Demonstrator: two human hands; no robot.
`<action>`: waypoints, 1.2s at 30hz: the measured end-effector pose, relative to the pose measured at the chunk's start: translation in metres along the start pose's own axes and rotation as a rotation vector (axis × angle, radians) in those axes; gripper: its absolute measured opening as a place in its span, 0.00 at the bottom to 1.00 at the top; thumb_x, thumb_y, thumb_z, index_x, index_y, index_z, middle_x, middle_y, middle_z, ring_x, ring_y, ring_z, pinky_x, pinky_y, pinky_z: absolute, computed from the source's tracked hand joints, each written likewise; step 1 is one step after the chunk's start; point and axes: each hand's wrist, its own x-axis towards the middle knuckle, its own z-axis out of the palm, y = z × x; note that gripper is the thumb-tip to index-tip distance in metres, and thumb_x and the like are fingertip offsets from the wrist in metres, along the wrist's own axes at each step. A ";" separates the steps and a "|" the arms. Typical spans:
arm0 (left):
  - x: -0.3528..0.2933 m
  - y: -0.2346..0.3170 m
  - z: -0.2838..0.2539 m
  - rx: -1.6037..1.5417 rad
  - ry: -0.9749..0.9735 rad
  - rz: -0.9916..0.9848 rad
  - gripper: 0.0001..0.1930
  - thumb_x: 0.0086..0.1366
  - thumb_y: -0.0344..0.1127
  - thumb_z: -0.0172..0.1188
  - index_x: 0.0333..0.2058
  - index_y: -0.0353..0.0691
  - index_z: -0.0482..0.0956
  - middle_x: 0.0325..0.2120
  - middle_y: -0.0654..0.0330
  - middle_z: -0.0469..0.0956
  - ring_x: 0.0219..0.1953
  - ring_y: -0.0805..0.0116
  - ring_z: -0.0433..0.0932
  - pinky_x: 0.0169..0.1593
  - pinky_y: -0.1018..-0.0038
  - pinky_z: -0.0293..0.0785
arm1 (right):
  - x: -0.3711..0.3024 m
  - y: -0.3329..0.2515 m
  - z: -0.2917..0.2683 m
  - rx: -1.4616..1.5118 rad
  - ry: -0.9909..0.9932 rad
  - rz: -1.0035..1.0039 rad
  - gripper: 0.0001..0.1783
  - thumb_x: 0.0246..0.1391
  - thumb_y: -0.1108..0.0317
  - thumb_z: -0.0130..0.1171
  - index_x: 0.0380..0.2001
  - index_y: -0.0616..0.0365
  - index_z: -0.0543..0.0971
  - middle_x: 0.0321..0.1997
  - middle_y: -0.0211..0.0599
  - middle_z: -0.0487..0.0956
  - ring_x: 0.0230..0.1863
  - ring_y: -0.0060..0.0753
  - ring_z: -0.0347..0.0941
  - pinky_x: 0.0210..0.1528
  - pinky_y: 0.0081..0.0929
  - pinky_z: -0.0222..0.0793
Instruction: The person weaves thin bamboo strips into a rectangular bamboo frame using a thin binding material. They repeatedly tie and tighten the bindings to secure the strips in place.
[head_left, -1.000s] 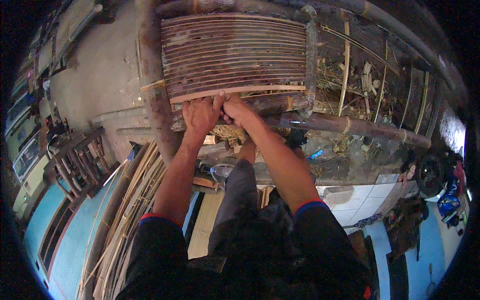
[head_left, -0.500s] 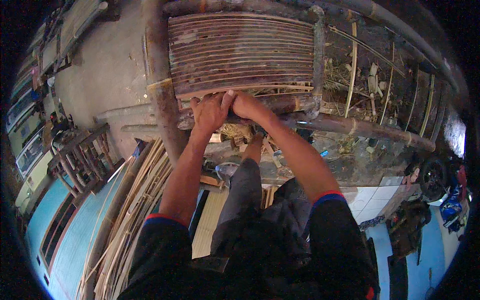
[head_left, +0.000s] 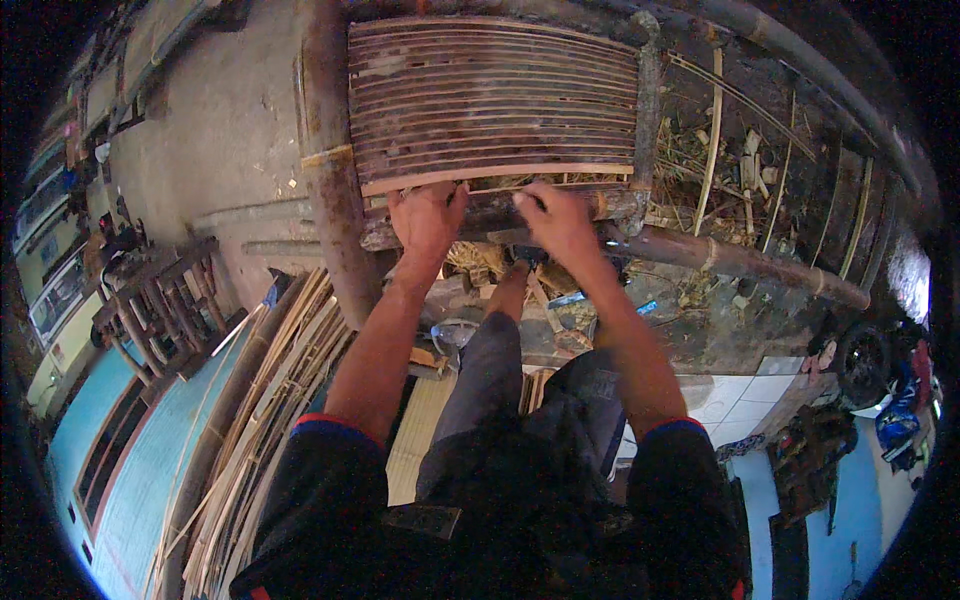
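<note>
A bamboo frame (head_left: 325, 200) of thick brown poles holds a panel of thin, parallel bamboo slats (head_left: 490, 110). Along its near side runs a lighter bamboo slat (head_left: 400, 183), bowed slightly. My left hand (head_left: 430, 222) is at the left part of that slat, fingers closed over its near edge and thumb toward the right. To the right, my right hand (head_left: 560, 215) is apart from the left, just above the near crossbar. Its fingers are curled in, and whatever lies between them is too small to make out.
A bundle of long split bamboo strips (head_left: 260, 400) leans at lower left. Bamboo scraps (head_left: 755, 165) litter the floor beyond the frame's right side. A long bamboo pole (head_left: 740, 258) extends rightward. A wheel (head_left: 865, 362) stands at far right, a slatted wooden rack (head_left: 165, 300) at left.
My hands were together at the middle of the near slat. The right hand has moved away to the right, with its fingers now curled. The left hand stays near the slat.
</note>
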 end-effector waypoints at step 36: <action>-0.007 -0.034 0.000 -0.051 -0.073 0.265 0.15 0.62 0.36 0.60 0.48 0.44 0.81 0.40 0.58 0.84 0.46 0.55 0.80 0.55 0.51 0.62 | -0.172 0.093 -0.185 0.852 1.275 0.243 0.48 0.60 0.24 0.33 0.74 0.35 0.40 0.74 0.54 0.54 0.65 0.65 0.66 0.62 0.64 0.68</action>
